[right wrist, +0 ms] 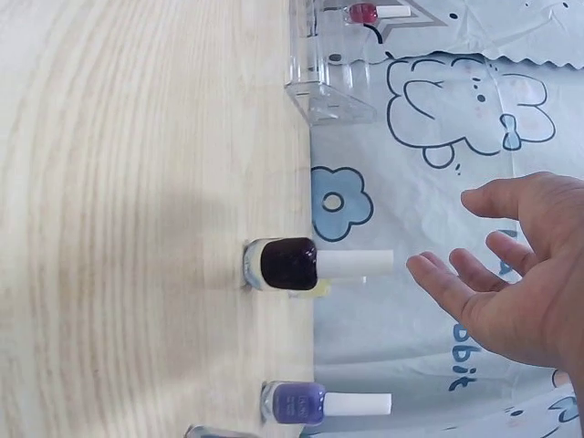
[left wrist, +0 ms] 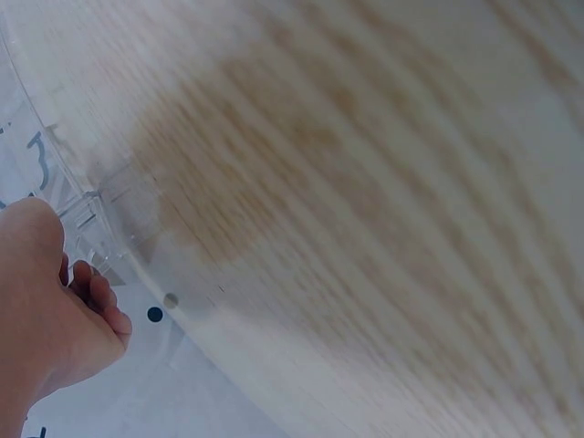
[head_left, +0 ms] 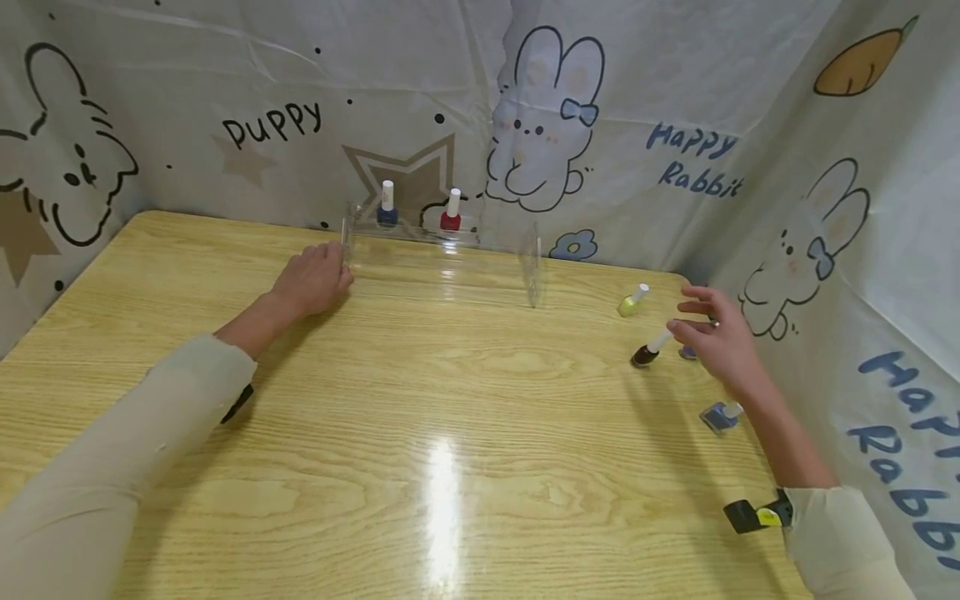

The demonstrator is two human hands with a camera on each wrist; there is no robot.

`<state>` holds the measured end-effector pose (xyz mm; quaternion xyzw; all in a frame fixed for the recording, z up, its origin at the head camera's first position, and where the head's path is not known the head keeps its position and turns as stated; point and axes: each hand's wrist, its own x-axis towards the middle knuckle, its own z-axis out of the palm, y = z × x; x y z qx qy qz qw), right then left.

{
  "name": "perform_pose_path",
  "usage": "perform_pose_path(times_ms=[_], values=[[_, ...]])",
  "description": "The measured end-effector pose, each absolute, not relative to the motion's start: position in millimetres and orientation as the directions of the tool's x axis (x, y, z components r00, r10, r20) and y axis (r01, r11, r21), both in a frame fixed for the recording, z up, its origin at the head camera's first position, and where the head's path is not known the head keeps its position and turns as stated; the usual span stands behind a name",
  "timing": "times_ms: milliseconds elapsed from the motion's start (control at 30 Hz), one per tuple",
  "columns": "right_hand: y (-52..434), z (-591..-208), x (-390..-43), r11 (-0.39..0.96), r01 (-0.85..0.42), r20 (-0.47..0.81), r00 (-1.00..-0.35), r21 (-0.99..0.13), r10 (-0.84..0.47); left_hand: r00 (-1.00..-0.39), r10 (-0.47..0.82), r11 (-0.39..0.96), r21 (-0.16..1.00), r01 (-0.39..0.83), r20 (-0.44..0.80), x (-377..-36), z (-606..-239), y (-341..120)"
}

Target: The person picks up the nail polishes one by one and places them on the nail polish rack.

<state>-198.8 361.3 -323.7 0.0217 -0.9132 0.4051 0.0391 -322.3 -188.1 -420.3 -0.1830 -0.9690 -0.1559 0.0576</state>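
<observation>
Right hand (head_left: 718, 337), fingers spread and holding nothing, sits just right of the upright dark bottle (head_left: 649, 348); probably not touching its cap.

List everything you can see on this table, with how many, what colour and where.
Table: one, light wood grain, fills the view.
Clear rack: one, transparent, far middle of table.
Blue bottle: one, white cap, on rack, left.
Red bottle: one, white cap, on rack, right.
Yellow-green bottle: one, right side of table.
Dark brown bottle: one, beside right hand.
Lilac bottles: two, near right edge.
Backdrop: white cartoon rabbit cloth.
Left hand: against rack's left end.
Right hand: open, by dark brown bottle's cap.
</observation>
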Motion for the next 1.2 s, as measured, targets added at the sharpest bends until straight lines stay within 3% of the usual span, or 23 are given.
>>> perform_pose_path(times_ms=[600, 900, 1200], values=[[366, -355, -186, 0.695, -0.021, 0.093, -0.993, -0.719, 0.066, -0.934, 0.328, 0.885, 0.299, 0.356, 0.141, -320, -417, -186], [363, -372, -189, 0.626, 0.006, 0.070, -0.993, -0.780, 0.097, -0.925, 0.340, 0.878, 0.295, 0.376, 0.168, -319, -419, -187], [359, -395, -194, 0.587, -0.046, 0.139, -0.984, -0.808, 0.115, -0.925, 0.342, 0.878, 0.295, 0.378, 0.167, -319, -417, -187]])
